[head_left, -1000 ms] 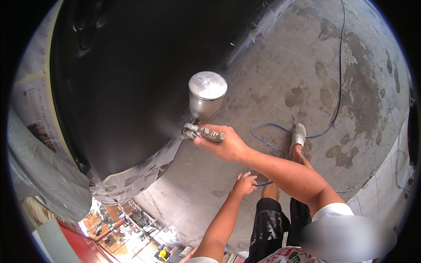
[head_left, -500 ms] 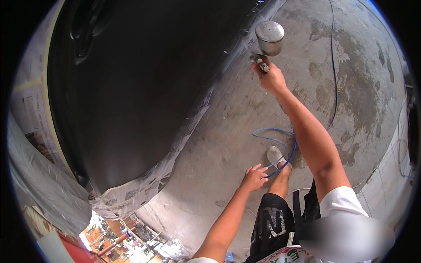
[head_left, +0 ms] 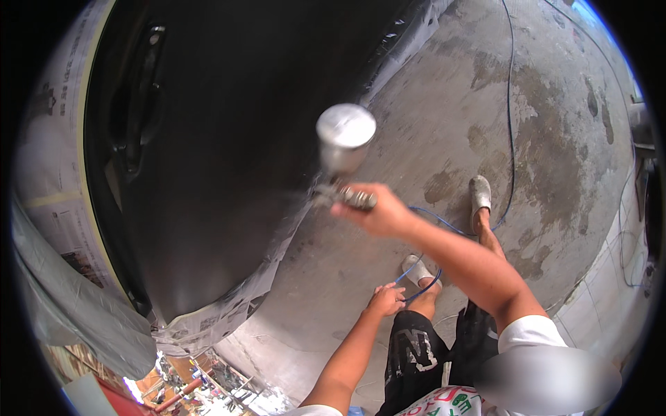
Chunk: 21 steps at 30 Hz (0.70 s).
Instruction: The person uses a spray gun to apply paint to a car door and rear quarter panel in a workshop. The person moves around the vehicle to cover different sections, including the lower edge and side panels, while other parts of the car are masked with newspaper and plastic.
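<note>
My right hand is closed round a metal spray gun, blurred a little by motion. A round silver cup sits on top of it. The nozzle points left at a black car door panel, apart from its surface, and a faint haze shows in front of it. Lower down, my left hand is closed on a blue air hose, which loops beside my legs. How the hose joins the gun is hidden behind my right hand and arm.
Masking paper and grey plastic sheeting cover the parts left of the panel. More paper and film line its lower edge. A dark hose runs over the stained concrete floor. Cluttered shelving stands at lower left.
My right hand has swung the spray gun left and nearer to me, along the door panel. My left hand has shifted slightly left and down with the hose. A second foot now shows.
</note>
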Motion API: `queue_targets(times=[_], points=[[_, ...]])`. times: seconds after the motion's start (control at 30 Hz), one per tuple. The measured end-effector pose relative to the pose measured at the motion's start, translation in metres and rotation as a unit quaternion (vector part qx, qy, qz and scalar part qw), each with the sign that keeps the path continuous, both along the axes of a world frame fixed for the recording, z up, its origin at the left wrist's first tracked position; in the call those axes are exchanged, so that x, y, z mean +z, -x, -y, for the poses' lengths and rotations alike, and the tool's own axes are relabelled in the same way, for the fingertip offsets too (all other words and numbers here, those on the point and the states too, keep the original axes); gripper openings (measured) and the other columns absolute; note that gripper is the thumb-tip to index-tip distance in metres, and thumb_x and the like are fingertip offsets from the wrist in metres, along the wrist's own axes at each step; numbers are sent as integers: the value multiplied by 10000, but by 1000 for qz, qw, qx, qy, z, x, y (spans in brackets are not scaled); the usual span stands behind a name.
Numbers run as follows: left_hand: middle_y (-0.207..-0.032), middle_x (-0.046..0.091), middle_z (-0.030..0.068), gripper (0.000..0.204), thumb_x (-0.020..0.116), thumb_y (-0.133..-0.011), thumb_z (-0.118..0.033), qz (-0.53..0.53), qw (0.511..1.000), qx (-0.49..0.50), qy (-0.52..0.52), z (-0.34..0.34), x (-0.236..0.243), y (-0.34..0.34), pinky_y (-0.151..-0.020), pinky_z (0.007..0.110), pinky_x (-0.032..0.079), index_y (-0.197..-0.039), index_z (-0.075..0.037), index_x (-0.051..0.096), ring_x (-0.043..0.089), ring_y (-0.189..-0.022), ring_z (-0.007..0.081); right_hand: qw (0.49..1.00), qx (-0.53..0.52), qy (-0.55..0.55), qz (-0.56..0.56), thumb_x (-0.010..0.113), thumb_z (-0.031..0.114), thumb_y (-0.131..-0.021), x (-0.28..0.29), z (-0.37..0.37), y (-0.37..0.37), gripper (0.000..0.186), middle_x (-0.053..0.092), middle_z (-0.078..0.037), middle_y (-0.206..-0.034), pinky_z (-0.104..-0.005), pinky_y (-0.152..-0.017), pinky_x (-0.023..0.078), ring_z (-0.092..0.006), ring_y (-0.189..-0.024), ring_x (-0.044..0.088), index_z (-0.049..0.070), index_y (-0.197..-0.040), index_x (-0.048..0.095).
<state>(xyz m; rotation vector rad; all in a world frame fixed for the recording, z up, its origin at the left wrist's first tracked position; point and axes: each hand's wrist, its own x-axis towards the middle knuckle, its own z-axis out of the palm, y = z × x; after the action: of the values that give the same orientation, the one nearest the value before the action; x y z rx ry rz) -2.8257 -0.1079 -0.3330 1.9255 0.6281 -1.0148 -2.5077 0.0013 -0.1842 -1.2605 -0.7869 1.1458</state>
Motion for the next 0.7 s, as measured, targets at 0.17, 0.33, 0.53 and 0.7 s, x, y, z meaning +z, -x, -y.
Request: queue_targets(times=[0.17,0.33,0.53,0.7], points=[[-1418,636,31,253,743,-836,-309,86,994,70,12,4,-1,-81,-1160,550,311,-1038,-170,810,450,-1431,327,979,-100,129,119,764,360,-930,-92,-24,-136,275,750,-116,-918,-386,-757,560,-218,-813,704,113,-1047,732],[-1416,637,31,236,743,-824,-278,135,987,82,-8,4,27,-183,-1180,549,281,-1013,-154,812,415,-1450,328,902,-223,223,295,694,471,-956,-127,-29,-231,406,744,-149,-1028,-413,-790,564,-289,-957,725,208,-1264,675],[-1440,613,79,287,742,-848,-289,53,998,-9,12,14,44,-212,-1186,592,252,-1099,-162,795,397,-1468,322,988,-140,57,37,753,393,-933,-79,-28,-175,406,740,-149,-1026,-400,-804,563,-303,-940,724,123,-1225,669],[-1421,625,76,281,767,-828,-249,-5,998,-47,33,12,52,-222,-1177,595,262,-1091,-154,793,399,-1466,332,998,27,42,-24,775,396,-917,44,-3,-166,369,744,-134,-952,-391,-798,552,-228,-869,716,117,-1151,715]])
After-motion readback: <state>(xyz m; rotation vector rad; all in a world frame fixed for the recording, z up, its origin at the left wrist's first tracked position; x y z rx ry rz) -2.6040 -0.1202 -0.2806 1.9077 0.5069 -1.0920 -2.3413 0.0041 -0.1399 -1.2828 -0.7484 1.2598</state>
